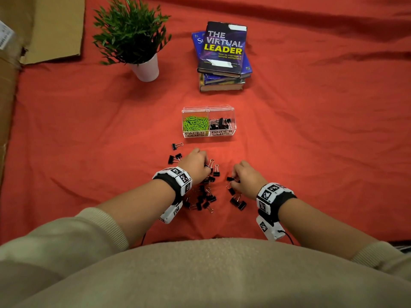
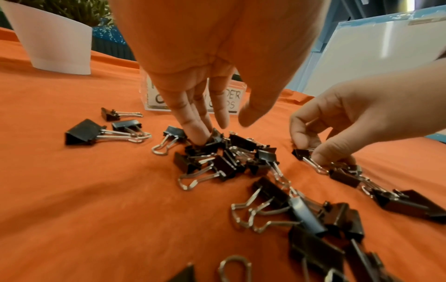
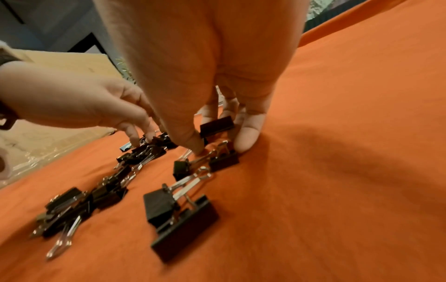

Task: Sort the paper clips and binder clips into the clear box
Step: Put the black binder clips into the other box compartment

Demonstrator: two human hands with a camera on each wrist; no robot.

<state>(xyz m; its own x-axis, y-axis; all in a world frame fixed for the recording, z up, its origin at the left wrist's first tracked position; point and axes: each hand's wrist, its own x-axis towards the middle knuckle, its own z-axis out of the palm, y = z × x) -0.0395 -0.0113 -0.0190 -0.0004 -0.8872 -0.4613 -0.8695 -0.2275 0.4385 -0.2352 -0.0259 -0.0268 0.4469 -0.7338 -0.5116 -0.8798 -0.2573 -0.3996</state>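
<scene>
The red cloth covers the whole surface. Near its far edge stand a plant in a white pot and a stack of books. The clear box stands toward the middle of the cloth, its long axis running left to right and its labels facing the person; green paper clips fill the left compartment, black binder clips the right one.

Loose binder clips lie in a pile between the box and the near edge, their wire handles pointing in many directions. The left hand reaches down into the far part of the pile; its fingers are nearly straight and their tips touch the clips, the thumb apart. The right hand is curled over a smaller group on the right; thumb and fingers pinch one black binder clip, lifted a little off the cloth.
</scene>
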